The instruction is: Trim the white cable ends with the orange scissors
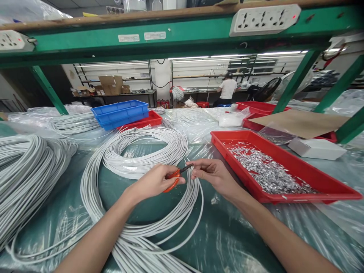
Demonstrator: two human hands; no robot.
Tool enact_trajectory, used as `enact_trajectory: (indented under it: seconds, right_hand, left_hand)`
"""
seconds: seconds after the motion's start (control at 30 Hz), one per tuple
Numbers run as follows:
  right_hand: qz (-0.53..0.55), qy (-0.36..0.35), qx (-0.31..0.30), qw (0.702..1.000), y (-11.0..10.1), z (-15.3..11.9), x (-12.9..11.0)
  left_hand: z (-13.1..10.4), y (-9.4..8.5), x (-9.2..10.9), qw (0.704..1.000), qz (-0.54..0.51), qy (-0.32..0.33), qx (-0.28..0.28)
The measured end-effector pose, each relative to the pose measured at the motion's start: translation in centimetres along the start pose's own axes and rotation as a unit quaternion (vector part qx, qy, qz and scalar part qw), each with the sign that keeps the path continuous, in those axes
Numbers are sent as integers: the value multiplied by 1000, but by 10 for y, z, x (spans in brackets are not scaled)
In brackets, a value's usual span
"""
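My left hand (pixel 159 180) is closed around the orange handles of a pair of scissors (pixel 174 179), whose dark blades point right. The blade tips meet the fingertips of my right hand (pixel 212 174), which is closed in a pinch. A single white cable (pixel 202 204) curves up to those fingers; its end is hidden by them. Beneath both hands lies a large coil of white cable (pixel 93 189), with a smaller, tighter coil (pixel 145 167) resting on its far side.
At right, a red tray (pixel 284 159) holds many small silvery pieces. Another thick cable coil (pixel 31 182) lies left. Behind are stacked blue trays (pixel 121 113), a white box (pixel 317 147) and cardboard (pixel 304 119). A green shelf frame (pixel 184 41) crosses overhead. A person (pixel 227 89) is in the background.
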State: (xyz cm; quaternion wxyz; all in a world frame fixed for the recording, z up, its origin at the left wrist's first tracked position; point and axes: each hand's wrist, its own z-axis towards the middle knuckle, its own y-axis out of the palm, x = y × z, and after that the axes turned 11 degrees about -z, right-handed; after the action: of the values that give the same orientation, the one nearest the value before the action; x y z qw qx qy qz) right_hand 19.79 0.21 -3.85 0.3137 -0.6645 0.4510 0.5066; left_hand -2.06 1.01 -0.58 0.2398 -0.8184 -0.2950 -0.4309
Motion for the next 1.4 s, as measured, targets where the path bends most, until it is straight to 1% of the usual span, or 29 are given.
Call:
enact_trajectory:
  seconds: [0.27, 0.53, 0.73, 0.8, 0.87, 0.93, 1.0, 1.07, 1.2, 1.3, 1.4]
  right_hand:
    - [5, -3, -1, 1000, 0, 1, 3]
    - [35, 5, 2, 999, 0, 1, 5]
    - [40, 18, 18, 999, -1, 1, 7]
    - [31, 9, 8, 999, 0, 1, 6]
    - [15, -2, -7, 1000, 1, 1, 6]
    - [1, -11, -20, 1000, 3, 1, 6]
    - [-5, -18, -22, 1000, 5, 1, 7]
    - [-18, -26, -14, 999, 8, 1, 8]
    - [-50, -53, 0, 997, 12, 0, 10]
    - [-39, -54, -10, 998, 14, -2, 11]
    - [-37, -39, -13, 998, 14, -2, 11]
  left_hand:
    - [0, 0, -3, 997, -67, -25, -34]
    - [2, 2, -2, 996, -79, -29, -28]
    - [3, 2, -3, 997, -78, -29, -5]
    - [3, 4, -1, 996, -80, -15, 29]
    - [4, 7, 1, 992, -99, 6, 79]
    - [5, 10, 3, 982, -143, 22, 123]
    - [6, 14, 4, 971, -193, 23, 141]
    - [8, 17, 4, 963, -230, 8, 137]
    - [12, 20, 2, 950, -290, -23, 109]
    - [12, 20, 3, 941, -324, -19, 98]
    - [10, 19, 5, 940, -325, -2, 106]
